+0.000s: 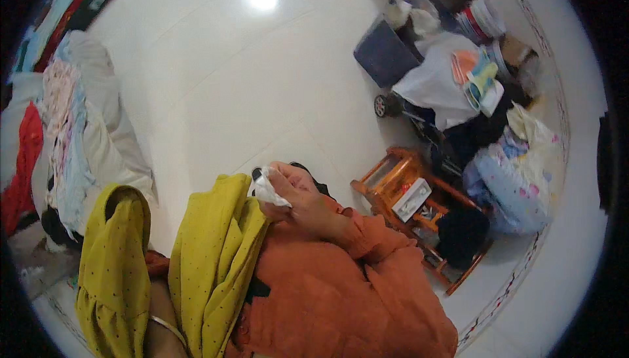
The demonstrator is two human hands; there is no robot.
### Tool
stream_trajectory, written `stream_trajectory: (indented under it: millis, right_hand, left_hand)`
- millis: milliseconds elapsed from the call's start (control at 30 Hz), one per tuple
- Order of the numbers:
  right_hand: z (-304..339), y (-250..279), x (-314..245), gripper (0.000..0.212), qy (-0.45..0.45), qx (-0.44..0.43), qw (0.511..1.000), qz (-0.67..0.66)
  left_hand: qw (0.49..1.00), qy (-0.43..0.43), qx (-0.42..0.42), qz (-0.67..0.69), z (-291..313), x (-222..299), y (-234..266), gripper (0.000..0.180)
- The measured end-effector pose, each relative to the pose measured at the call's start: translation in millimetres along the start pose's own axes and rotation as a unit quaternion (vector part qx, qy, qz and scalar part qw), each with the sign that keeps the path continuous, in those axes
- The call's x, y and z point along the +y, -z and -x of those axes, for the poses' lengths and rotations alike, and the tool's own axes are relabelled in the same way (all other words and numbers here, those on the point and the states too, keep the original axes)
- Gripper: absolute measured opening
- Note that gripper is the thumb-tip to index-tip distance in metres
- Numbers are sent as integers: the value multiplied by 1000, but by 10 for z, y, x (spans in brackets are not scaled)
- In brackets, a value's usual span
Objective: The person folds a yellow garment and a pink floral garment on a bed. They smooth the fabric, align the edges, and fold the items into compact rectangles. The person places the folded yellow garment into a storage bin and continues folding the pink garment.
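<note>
A garment (213, 240) lies left of the cloth (267, 191) in the right hand (306, 207), a frame (407, 159) right.

A mustard-yellow garment (216, 246) scattered with small dark dots hangs in two stretches at the near left of the scene, the left one curving over at its far end in a rounded loop and gathering into puckers lower down, the right one falling in long, soft lengthwise folds; where the two join cannot be seen. Just beyond the right stretch, near its far right edge, a small white crumpled piece (270, 189), cloth or paper one cannot tell, is bunched in the right hand (301, 204).
</note>
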State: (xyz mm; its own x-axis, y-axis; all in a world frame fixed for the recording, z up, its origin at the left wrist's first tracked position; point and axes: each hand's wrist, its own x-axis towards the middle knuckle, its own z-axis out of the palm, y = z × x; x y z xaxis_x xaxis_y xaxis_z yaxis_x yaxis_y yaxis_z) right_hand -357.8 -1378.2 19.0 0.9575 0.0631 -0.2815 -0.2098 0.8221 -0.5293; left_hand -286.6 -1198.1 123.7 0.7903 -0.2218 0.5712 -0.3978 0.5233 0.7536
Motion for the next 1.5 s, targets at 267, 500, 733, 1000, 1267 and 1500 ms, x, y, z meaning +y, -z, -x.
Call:
stream_trajectory:
  millis: [267,500,733,1000,1267,1500]
  right_hand:
    - [320,2001,478,14,90,373,923,-42]
    - [1368,3787,793,17,68,659,749,2]
    - [2370,4685,946,20,10,786,618,14]
    - [2973,5275,1414,32,102,841,523,-90]
    - [2754,5166,2034,20,-93,701,698,-110]
    - [2003,5160,1854,11,-147,535,829,-71]
  left_hand:
    - [995,42,-71,55,215,-396,-685,17]
    - [989,52,-112,79,349,-498,-1260,21]
    - [985,55,-137,87,456,-526,-1570,26]
    - [985,58,-143,72,511,-526,-1734,30]
    - [985,62,-146,70,508,-576,-1818,35]
    - [990,52,-120,53,517,-491,-1761,40]
